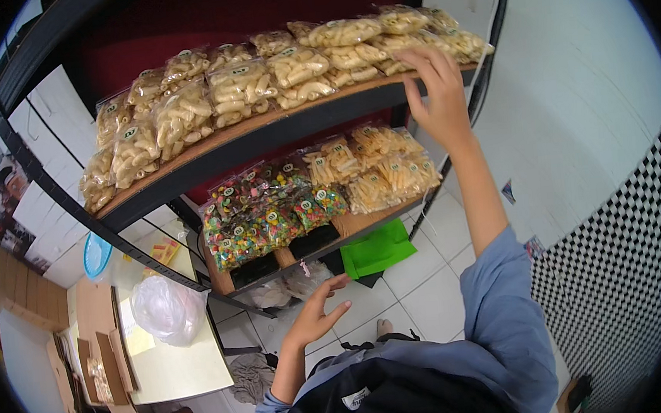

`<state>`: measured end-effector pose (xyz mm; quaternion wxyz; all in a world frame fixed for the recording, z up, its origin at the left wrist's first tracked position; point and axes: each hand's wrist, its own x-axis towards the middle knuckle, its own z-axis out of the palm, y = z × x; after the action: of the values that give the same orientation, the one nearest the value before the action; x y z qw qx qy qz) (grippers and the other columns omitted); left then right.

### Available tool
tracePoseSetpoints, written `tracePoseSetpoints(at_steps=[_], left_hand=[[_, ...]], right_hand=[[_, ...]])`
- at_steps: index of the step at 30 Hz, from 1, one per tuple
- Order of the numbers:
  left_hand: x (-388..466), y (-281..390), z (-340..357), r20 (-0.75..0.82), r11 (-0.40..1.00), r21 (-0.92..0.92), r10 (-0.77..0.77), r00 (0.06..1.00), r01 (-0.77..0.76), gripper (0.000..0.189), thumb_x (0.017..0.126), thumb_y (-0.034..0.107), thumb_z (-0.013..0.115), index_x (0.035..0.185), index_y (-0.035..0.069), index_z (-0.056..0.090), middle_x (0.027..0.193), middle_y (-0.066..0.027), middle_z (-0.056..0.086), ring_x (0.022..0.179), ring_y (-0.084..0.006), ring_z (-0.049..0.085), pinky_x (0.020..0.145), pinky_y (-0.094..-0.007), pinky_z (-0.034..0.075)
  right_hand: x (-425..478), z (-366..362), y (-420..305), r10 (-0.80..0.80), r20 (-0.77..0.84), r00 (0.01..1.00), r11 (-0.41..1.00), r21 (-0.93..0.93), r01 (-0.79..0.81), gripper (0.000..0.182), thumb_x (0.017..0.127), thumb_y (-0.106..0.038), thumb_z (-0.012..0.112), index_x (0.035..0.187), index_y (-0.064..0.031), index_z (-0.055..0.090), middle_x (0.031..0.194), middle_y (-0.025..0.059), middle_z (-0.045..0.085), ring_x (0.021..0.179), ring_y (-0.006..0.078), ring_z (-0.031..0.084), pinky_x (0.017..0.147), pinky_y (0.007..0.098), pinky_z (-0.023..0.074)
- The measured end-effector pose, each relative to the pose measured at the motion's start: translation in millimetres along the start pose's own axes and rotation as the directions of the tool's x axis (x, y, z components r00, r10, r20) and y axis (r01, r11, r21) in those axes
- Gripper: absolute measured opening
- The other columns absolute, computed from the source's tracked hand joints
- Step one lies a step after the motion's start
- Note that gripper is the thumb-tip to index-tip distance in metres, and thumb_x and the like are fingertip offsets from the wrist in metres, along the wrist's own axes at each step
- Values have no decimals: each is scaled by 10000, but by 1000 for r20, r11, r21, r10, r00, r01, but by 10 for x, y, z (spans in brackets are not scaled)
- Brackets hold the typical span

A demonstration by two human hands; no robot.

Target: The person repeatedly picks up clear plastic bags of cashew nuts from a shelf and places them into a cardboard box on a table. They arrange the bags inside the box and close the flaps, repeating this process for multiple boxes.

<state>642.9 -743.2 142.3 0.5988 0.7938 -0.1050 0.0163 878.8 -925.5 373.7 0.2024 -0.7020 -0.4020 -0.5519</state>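
My right hand [437,96] is raised at the right end of the upper shelf, fingers spread, over clear plastic bags of curved puffed snacks [393,43]. Nothing shows in its grasp; whether the fingertips touch a bag I cannot tell. More of these bags [239,85] stand in stacked rows along the wooden upper shelf [265,118]. Lower down, my left hand [315,317] hangs empty in front of my body, its thumb and fingers apart. The lower shelf holds bags of colourful small pieces [251,230] and bags of pale stick snacks [386,179].
At left, a cream table [186,375] carries a tied white plastic bag [168,309] and an open cardboard box [107,369]. A bright green sheet [377,249] sits below the lower shelf. The wall [578,99] stands close at right, beside checkered fabric [604,278].
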Motion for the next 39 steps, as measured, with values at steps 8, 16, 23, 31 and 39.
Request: tracePoseSetpoints(at_steps=[8, 16, 23, 31, 39], left_hand=[[477, 398, 137, -208, 998, 22, 54, 977, -51, 495, 798, 138, 596, 1233, 24, 389, 1170, -115, 501, 1096, -217, 479, 913, -340, 366], [764, 692, 136, -287, 994, 9, 103, 952, -105, 475, 813, 106, 561, 1240, 19, 371, 1168, -139, 495, 1094, -220, 472, 917, -349, 363], [976, 882, 77, -485, 760, -525, 103, 869, -383, 760, 794, 417, 535, 1346, 61, 150, 1327, -150, 313, 1208, -281, 349, 959, -411, 330], [924, 804, 195, -494, 489, -793, -163, 854, -364, 442, 860, 211, 466, 1235, 15, 338, 1163, -138, 491, 1028, -228, 530, 855, -357, 457], [828, 619, 331, -489, 395, -844, -287, 824, -364, 395, 870, 168, 446, 1220, 11, 352, 1135, -134, 505, 999, -234, 546, 832, -364, 472]], right_hand=[[550, 706, 651, -97, 276, 956, 988, -88, 125, 474, 708, -94, 555, 1175, -144, 491, 1123, 68, 535, 1170, 236, 398, 1044, 497, 133], [487, 657, 647, -148, 56, 987, 987, -56, 151, 323, 748, -149, 599, 1069, -163, 559, 993, 10, 576, 1060, 174, 490, 1043, 516, 93], [-243, 150, -27, -273, -188, 943, 951, 93, 294, 336, 734, -165, 610, 1065, -192, 561, 957, -9, 567, 1009, 172, 524, 1031, 511, 144], [-639, -162, -288, -750, 83, 657, 569, 587, 576, 355, 733, -303, 610, 1062, -178, 568, 966, -1, 554, 1023, 179, 512, 943, 418, 339], [422, 222, 1411, -153, 85, 985, 985, 95, 144, 545, 653, -22, 526, 1188, -120, 488, 1214, 87, 462, 1103, 284, 445, 916, 385, 376]])
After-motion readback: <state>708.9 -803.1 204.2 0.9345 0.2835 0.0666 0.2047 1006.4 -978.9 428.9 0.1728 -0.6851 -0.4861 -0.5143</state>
